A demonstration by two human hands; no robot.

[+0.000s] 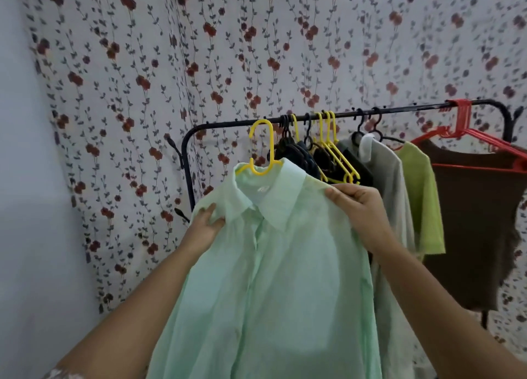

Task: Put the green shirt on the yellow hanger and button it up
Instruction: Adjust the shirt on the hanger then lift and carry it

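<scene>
1. Head view: green shirt [285, 279] on yellow hanger [261, 150], collar up, held in front of black rack [228, 125].
2. Left hand [205, 224] pinching one shoulder, right hand [356, 207] gripping the other — hands well apart.
3. Other clothes [422, 196] hanging just behind.

**Clothes rack: load on the rail**

Black metal rack [186, 164], rounded corners, single top rail [399, 111].

Hanging from the rail, left to right:
- yellow hanger [261, 139] carrying the green shirt [279, 264]; hook is at the rail, cannot tell if it is seated
- dark garments [296, 153]
- bunch of yellow hangers [339, 162]
- grey shirt [385, 173] on a black hanger [360, 127]
- lime-green top [422, 196]
- brown garment [479, 221] under the red hangers [463, 116] at the far right end

Neighbouring garments touch.
</scene>
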